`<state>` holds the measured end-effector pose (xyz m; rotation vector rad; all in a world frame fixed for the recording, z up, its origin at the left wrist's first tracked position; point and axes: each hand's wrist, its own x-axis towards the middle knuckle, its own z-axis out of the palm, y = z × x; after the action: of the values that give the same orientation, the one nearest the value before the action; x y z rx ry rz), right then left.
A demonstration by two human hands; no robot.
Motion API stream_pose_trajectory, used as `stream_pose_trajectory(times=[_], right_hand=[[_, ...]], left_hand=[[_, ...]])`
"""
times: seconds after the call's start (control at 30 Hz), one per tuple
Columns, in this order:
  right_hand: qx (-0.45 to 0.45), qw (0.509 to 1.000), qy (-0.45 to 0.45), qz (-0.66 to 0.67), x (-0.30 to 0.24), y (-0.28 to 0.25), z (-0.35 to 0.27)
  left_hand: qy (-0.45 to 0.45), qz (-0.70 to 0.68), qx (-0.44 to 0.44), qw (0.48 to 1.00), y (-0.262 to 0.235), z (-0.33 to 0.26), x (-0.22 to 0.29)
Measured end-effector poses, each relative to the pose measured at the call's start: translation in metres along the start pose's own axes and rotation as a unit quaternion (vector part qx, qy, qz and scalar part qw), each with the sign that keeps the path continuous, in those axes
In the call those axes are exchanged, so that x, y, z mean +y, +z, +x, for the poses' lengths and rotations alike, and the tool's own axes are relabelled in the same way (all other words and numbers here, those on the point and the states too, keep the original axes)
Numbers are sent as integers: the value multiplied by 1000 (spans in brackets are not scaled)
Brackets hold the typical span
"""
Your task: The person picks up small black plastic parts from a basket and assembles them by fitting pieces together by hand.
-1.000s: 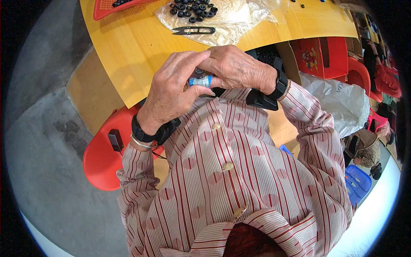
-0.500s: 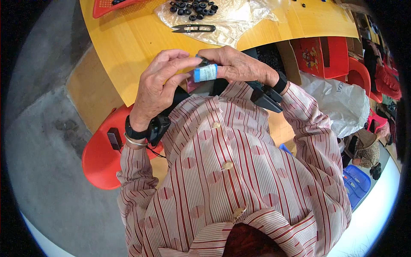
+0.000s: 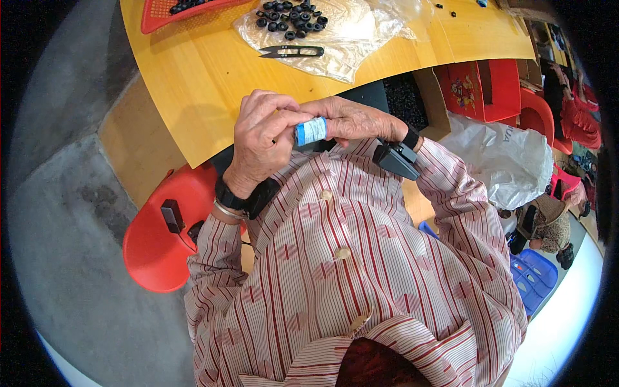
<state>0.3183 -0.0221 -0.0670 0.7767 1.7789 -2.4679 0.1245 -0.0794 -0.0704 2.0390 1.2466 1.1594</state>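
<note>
Above my lap, just off the table's near edge, my two hands meet fingertip to fingertip. My left hand (image 3: 263, 132) is closed, its fingers curled inward and pinching. From the other side my right hand (image 3: 356, 119) is closed too, fingers bent toward the left ones. A white band with blue edges (image 3: 312, 131) is wrapped around a digit of the right hand. Whatever sits between the fingertips is hidden. Beyond them on the table, black thread snips (image 3: 293, 51) lie on a clear plastic bag (image 3: 345, 48), below a pile of small black ring-shaped parts (image 3: 293, 19).
A red basket (image 3: 155, 16) with black parts stands at the table's far left. Under the table at right are a box of black pieces (image 3: 405, 100), a red box (image 3: 487, 90) and a white plastic bag (image 3: 506, 155). A red stool (image 3: 151, 242) is at left.
Both hands have come closer together and slightly lower; the left fingers have curled in. The dark piece glimpsed between the fingertips is now covered.
</note>
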Motion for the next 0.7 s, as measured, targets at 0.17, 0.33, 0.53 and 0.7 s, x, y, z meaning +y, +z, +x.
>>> stream_pose_trajectory(times=[0.17, 0.33, 0.53, 0.7], right_hand=[[76, 997, -4, 31, 3, -3, 0], [113, 992, -10, 56, 11, -8, 1], [166, 979, 49, -112, 5, -34, -8], [415, 849, -158, -287, -11, -37, 20]], left_hand=[[-6, -20, 17, 1000, 10, 13, -7], [-30, -41, 32, 998, 25, 13, -21], [-86, -51, 52, 994, 33, 10, -36], [-103, -27, 45, 993, 47, 6, -51]])
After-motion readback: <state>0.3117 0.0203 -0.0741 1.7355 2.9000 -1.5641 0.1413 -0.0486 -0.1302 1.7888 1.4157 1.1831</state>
